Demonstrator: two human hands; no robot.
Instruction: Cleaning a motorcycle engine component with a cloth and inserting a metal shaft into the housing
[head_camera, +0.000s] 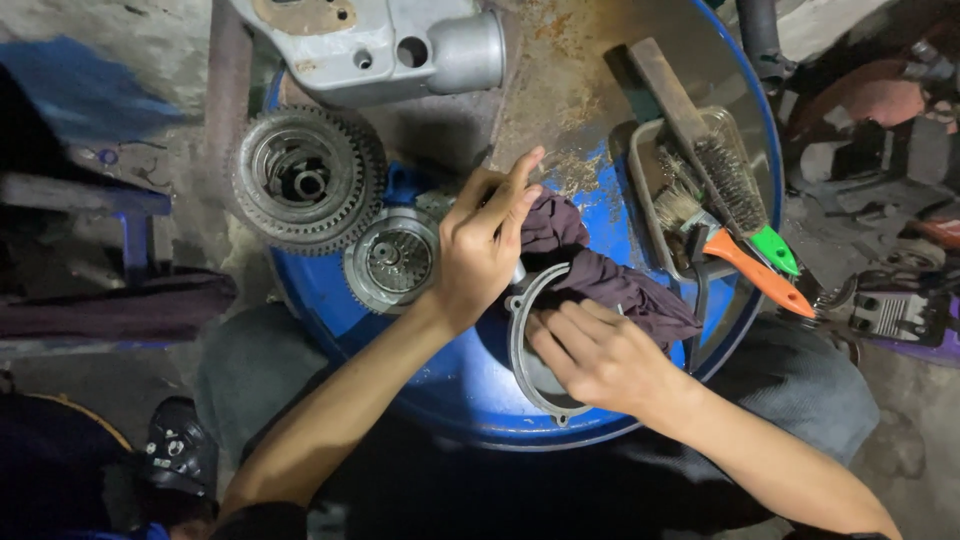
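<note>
On the blue drum lid (450, 385), my left hand (480, 245) pinches the dark rag (610, 285); my right hand (600, 355) presses flat, fingers spread, on the round metal cover (520, 310).

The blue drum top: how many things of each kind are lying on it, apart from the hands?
Toothed round gear parts: 2, large and small
Brushes: 3, wire brush, green-handled, orange-handled
Metal tray: 1
Dark cloth: 1
Round metal cover: 1
Grey metal casing: 1
Total: 9
</note>
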